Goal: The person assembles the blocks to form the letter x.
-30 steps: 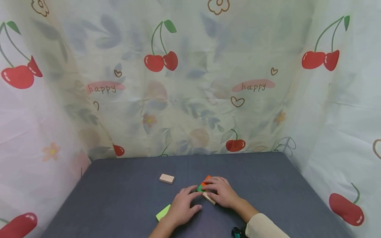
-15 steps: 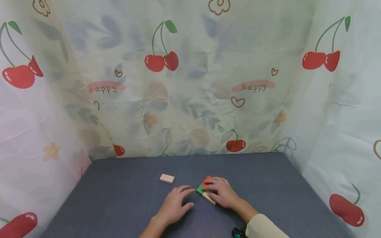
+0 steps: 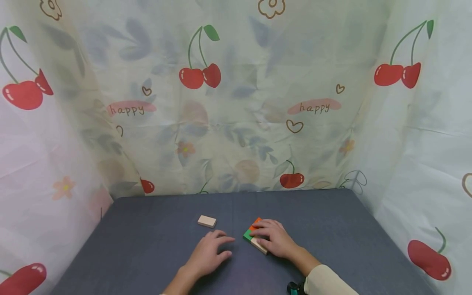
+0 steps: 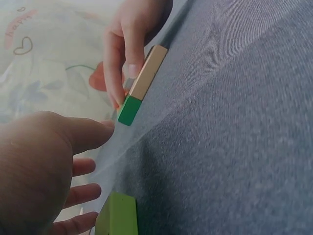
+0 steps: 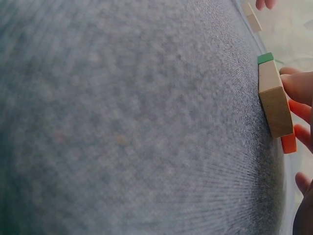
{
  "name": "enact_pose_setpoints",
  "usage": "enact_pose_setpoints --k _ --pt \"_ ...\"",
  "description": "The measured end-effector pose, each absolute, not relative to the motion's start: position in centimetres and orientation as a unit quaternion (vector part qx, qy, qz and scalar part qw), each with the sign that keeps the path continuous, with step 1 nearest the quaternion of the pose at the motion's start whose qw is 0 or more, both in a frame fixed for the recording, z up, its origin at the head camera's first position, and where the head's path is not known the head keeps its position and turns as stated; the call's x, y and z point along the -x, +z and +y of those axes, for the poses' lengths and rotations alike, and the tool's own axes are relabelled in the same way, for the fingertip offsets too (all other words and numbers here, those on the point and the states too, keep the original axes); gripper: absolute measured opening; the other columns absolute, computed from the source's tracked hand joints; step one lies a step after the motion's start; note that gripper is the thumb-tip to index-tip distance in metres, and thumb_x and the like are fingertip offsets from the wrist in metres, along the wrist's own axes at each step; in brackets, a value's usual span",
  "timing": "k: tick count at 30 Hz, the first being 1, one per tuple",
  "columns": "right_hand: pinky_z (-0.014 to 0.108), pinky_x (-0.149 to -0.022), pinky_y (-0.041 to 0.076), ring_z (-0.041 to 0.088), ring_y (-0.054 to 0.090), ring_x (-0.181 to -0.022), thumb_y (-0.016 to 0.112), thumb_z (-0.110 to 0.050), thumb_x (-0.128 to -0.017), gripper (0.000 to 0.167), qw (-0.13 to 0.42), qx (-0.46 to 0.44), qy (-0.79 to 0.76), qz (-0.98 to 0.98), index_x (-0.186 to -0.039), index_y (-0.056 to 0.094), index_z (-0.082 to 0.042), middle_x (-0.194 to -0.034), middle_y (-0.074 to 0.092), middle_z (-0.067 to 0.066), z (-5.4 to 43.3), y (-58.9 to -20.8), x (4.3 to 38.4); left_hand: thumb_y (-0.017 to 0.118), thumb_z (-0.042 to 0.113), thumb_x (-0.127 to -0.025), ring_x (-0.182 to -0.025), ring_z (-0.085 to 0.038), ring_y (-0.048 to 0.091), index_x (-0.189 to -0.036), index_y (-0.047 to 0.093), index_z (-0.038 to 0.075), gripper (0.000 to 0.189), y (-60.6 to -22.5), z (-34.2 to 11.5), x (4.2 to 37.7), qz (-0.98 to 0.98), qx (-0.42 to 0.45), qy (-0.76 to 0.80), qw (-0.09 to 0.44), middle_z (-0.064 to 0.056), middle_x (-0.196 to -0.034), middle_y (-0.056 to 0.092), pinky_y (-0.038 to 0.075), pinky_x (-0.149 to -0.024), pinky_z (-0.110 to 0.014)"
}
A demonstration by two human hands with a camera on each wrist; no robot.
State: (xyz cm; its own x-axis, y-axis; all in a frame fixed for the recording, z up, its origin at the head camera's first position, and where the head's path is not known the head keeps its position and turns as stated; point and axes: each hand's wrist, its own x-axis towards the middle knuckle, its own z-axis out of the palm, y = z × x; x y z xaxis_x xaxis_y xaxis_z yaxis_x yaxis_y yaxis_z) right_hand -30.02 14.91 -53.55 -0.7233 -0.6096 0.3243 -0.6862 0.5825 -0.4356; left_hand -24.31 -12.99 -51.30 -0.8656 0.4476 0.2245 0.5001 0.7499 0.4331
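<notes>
In the head view an orange block (image 3: 257, 221), a green block (image 3: 247, 234) and a pale wooden block (image 3: 259, 246) lie joined in an angled shape on the table. My right hand (image 3: 277, 239) rests over them, its fingers across the orange and green blocks and its thumb at the wooden one. My left hand (image 3: 206, 255) is apart from them to the left, fingers spread loosely and holding nothing. Beside its lower fingers in the left wrist view stands a light green block (image 4: 119, 215), hidden behind that hand in the head view.
Another pale wooden block (image 3: 207, 221) lies farther back, to the left of the joined blocks. A dark table (image 3: 147, 233) carries everything, with patterned curtains (image 3: 236, 135) around its back and sides. A small black and teal object (image 3: 293, 288) sits by the right sleeve.
My left hand has drawn away from the joined blocks, to the left, and now covers the light green block in the head view. My right hand has stayed in place.
</notes>
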Motion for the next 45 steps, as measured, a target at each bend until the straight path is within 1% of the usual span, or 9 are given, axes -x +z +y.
enact_pose_setpoints --k 3,9,12,16,20,26,30,36,45 --pt "0.062 -0.101 0.027 0.027 0.044 -0.128 0.068 -0.02 -0.091 0.028 0.067 -0.365 0.279 -0.886 -0.118 0.072 -0.024 -0.133 0.058 0.001 14.9 -53.5 29.9 0.073 0.031 -0.086 -0.098 -0.017 0.053 -0.119 0.071 0.025 0.034 -51.3 -13.3 24.2 -0.934 0.254 -0.245 0.053 0.006 -0.111 0.058 0.044 -0.082 -0.045" --pt "0.062 -0.101 0.026 0.028 0.043 -0.129 0.068 -0.018 -0.091 0.028 0.061 -0.361 0.284 -0.886 -0.118 0.072 -0.023 -0.133 0.058 0.002 15.0 -53.5 29.8 0.075 0.032 -0.085 -0.09 -0.013 0.05 -0.108 0.074 0.026 0.024 -51.0 -13.9 24.3 -0.939 0.237 -0.245 0.038 0.011 -0.101 0.056 0.043 -0.078 -0.041" --pt "0.062 -0.102 0.026 0.028 0.043 -0.129 0.068 -0.019 -0.091 0.028 0.06 -0.359 0.284 -0.887 -0.118 0.072 -0.023 -0.134 0.057 0.002 15.0 -53.4 29.8 0.076 0.032 -0.085 -0.087 -0.012 0.049 -0.105 0.075 0.025 0.022 -50.9 -14.2 24.4 -0.94 0.233 -0.245 0.036 0.011 -0.097 0.056 0.043 -0.075 -0.04" --pt "0.062 -0.102 0.026 0.028 0.043 -0.129 0.068 -0.018 -0.091 0.028 0.057 -0.358 0.285 -0.887 -0.118 0.072 -0.023 -0.134 0.057 0.002 15.0 -53.4 29.8 0.076 0.032 -0.084 -0.088 -0.012 0.051 -0.105 0.074 0.023 0.023 -50.8 -14.7 24.4 -0.941 0.239 -0.237 0.037 0.009 -0.096 0.058 0.044 -0.077 -0.04" --pt "0.062 -0.102 0.025 0.028 0.043 -0.129 0.068 -0.019 -0.091 0.028 0.053 -0.356 0.287 -0.888 -0.117 0.073 -0.023 -0.134 0.057 0.002 14.9 -53.4 29.8 0.077 0.033 -0.082 -0.087 -0.01 0.053 -0.109 0.073 0.022 0.029 -50.9 -15.4 24.5 -0.94 0.249 -0.232 0.031 0.009 -0.096 0.059 0.045 -0.077 -0.039" --pt "0.062 -0.102 0.025 0.028 0.043 -0.129 0.068 -0.019 -0.091 0.027 0.052 -0.358 0.287 -0.887 -0.117 0.073 -0.023 -0.133 0.058 0.002 14.9 -53.4 29.8 0.08 0.038 -0.077 -0.075 -0.008 0.047 -0.117 0.069 0.021 0.045 -50.6 -15.9 24.4 -0.943 0.245 -0.224 -0.002 0.01 -0.085 0.052 0.041 -0.066 -0.034" --pt "0.062 -0.102 0.026 0.029 0.043 -0.129 0.068 -0.018 -0.09 0.027 0.054 -0.36 0.29 -0.885 -0.117 0.073 -0.022 -0.133 0.058 0.002 14.9 -53.3 29.7 0.083 0.043 -0.072 -0.072 -0.008 0.044 -0.122 0.067 0.021 0.057 -50.3 -16.0 24.1 -0.946 0.247 -0.208 -0.005 0.009 -0.082 0.047 0.039 -0.064 -0.032" --pt "0.062 -0.102 0.025 0.029 0.043 -0.129 0.068 -0.018 -0.09 0.027 0.057 -0.36 0.293 -0.884 -0.117 0.073 -0.022 -0.133 0.058 0.003 14.9 -53.3 29.7 0.084 0.043 -0.068 -0.075 -0.01 0.044 -0.126 0.065 0.021 0.065 -50.0 -16.0 23.8 -0.948 0.249 -0.196 -0.03 0.009 -0.083 0.046 0.039 -0.064 -0.033" --pt "0.062 -0.103 0.023 0.028 0.043 -0.129 0.068 -0.019 -0.091 0.027 0.059 -0.363 0.288 -0.884 -0.117 0.073 -0.022 -0.133 0.058 0.003 15.0 -53.3 29.8 0.088 0.038 -0.065 -0.079 -0.013 0.047 -0.14 0.053 0.027 0.084 -49.5 -16.3 23.9 -0.947 0.226 -0.2 -0.108 0.006 -0.093 0.048 0.041 -0.069 -0.037"
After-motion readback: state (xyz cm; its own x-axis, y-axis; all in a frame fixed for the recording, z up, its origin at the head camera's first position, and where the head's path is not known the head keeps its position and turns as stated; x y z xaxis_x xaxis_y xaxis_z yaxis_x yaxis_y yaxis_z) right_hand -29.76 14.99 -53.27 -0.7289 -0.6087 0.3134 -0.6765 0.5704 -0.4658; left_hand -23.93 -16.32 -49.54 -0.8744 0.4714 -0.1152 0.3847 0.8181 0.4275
